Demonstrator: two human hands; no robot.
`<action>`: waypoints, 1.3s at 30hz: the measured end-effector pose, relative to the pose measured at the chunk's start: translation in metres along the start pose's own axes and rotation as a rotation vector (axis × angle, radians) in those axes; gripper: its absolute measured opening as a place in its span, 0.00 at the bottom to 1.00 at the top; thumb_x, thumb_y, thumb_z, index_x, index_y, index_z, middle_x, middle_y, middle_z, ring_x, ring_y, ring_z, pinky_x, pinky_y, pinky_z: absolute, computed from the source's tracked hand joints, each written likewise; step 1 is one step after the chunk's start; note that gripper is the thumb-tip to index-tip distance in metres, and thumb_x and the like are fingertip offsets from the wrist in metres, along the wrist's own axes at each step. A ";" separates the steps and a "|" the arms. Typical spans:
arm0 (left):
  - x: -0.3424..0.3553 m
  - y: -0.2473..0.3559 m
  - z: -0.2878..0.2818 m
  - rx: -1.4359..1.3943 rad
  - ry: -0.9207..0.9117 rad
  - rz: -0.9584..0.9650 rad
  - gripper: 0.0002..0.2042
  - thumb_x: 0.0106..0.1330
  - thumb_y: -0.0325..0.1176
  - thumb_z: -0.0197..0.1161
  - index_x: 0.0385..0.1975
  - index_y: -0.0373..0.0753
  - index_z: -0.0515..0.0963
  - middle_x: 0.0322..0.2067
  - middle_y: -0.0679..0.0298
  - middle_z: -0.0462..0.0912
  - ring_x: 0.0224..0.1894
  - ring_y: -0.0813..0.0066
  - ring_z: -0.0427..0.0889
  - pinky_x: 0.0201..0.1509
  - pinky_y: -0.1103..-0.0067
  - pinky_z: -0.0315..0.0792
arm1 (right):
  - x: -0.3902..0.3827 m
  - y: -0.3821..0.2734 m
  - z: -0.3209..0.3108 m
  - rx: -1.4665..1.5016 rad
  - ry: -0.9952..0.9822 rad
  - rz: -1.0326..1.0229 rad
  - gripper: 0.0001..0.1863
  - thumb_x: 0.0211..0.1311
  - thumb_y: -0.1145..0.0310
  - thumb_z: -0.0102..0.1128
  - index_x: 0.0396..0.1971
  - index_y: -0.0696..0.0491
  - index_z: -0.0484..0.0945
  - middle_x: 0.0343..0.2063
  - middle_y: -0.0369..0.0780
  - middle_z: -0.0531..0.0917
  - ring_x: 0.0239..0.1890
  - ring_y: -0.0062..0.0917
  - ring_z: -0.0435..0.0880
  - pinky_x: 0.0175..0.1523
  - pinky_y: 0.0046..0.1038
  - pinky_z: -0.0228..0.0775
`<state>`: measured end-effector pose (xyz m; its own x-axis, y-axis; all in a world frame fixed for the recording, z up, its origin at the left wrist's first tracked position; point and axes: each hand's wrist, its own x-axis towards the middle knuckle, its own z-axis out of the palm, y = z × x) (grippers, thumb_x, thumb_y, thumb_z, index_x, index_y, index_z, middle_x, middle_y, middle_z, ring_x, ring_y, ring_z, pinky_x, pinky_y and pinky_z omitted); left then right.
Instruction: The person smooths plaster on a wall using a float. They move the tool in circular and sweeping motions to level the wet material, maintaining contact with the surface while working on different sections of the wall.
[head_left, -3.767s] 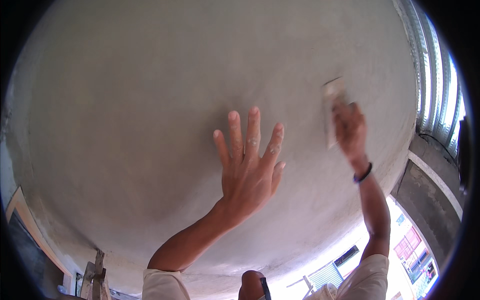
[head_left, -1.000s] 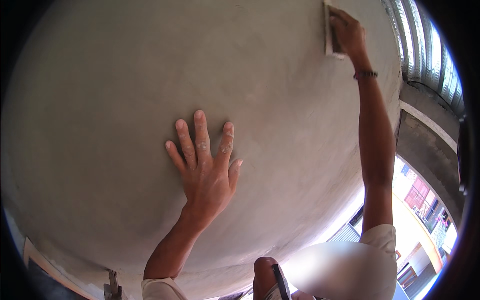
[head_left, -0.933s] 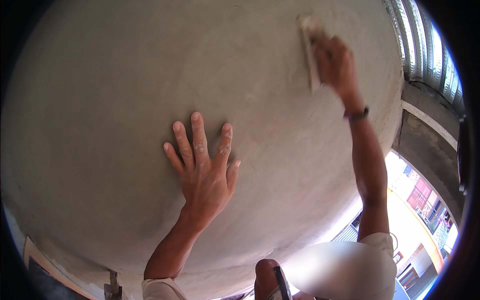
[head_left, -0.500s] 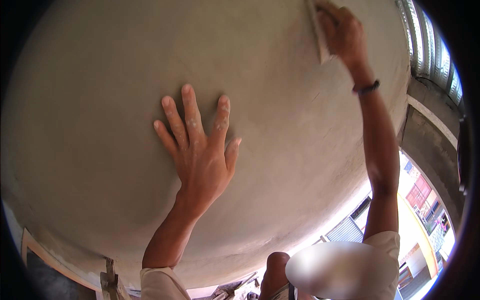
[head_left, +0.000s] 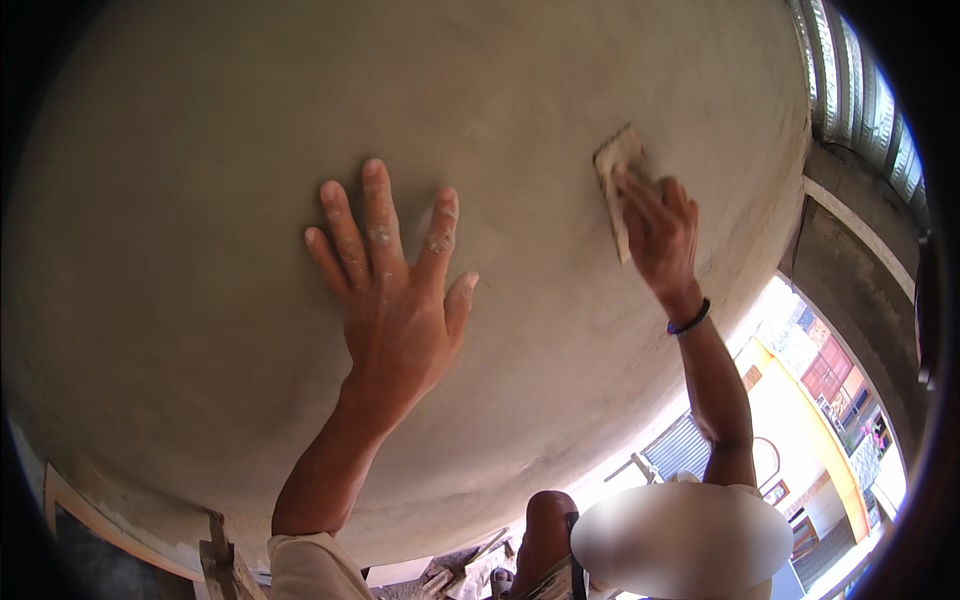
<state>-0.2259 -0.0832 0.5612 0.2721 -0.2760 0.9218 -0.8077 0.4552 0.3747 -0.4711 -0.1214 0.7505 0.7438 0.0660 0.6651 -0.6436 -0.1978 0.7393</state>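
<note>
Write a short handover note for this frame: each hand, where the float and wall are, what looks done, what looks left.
Left hand: open, palm and spread fingers flat on the plastered wall, flecks of plaster on the fingers.
Right hand: shut on a small rectangular float, its face pressed to the wall; dark wristband on that wrist.
Done: the grey plaster in view looks even and smooth.
Left: cannot tell which patches are unrubbed; check beyond the float.

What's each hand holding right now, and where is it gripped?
The right hand presses a small flat pad to the plastered wall, gripping its lower part. The left hand holds nothing, lying flat on the wall.
</note>
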 end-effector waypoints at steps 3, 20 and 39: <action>0.003 0.001 0.008 0.055 0.051 -0.016 0.32 0.65 0.41 0.63 0.69 0.49 0.62 0.73 0.41 0.36 0.73 0.29 0.31 0.68 0.36 0.33 | 0.054 0.005 0.004 0.269 0.047 0.224 0.15 0.58 0.72 0.61 0.46 0.45 0.85 0.24 0.39 0.70 0.26 0.31 0.72 0.32 0.34 0.62; -0.002 0.046 0.055 0.192 -0.040 0.098 0.33 0.65 0.41 0.63 0.71 0.53 0.60 0.73 0.42 0.36 0.73 0.28 0.29 0.68 0.37 0.33 | -0.086 0.030 0.027 0.076 0.024 0.089 0.17 0.60 0.70 0.61 0.50 0.45 0.84 0.29 0.40 0.76 0.30 0.27 0.73 0.35 0.30 0.62; -0.002 0.085 0.104 0.375 -0.025 0.212 0.32 0.67 0.51 0.59 0.70 0.52 0.61 0.74 0.46 0.40 0.74 0.34 0.36 0.70 0.39 0.37 | -0.264 0.148 0.038 0.093 0.106 0.429 0.16 0.67 0.66 0.58 0.53 0.51 0.82 0.25 0.36 0.77 0.26 0.17 0.70 0.30 0.25 0.62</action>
<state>-0.3496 -0.1318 0.5806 0.0702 -0.2321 0.9701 -0.9799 0.1660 0.1106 -0.7558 -0.2056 0.6797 0.3878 0.0581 0.9199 -0.8670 -0.3157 0.3855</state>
